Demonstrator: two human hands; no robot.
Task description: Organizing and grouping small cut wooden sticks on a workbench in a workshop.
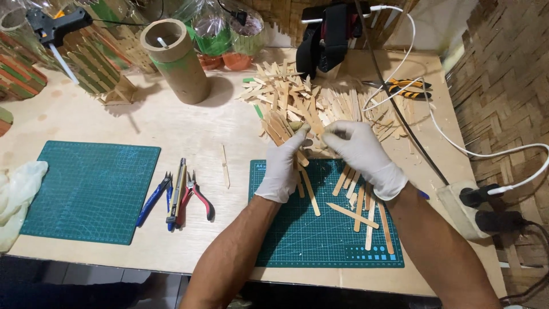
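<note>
hands: left [284, 162] grips sticks [281, 127] | right [361, 150] pinches beside

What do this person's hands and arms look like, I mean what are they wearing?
Both hands wear thin, snug white gloves that end at the wrist: the left hand and the right hand. The cuffs are slightly wrinkled. Both forearms are bare, with no sleeves, watch or bands visible. A small blue bit shows beside the right cuff; I cannot tell what it is.

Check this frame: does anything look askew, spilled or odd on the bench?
Mostly tidy. The wooden sticks lie in a loose, tangled heap, some spilling onto the right cutting mat. One lone stick lies apart on the bare table.
</note>
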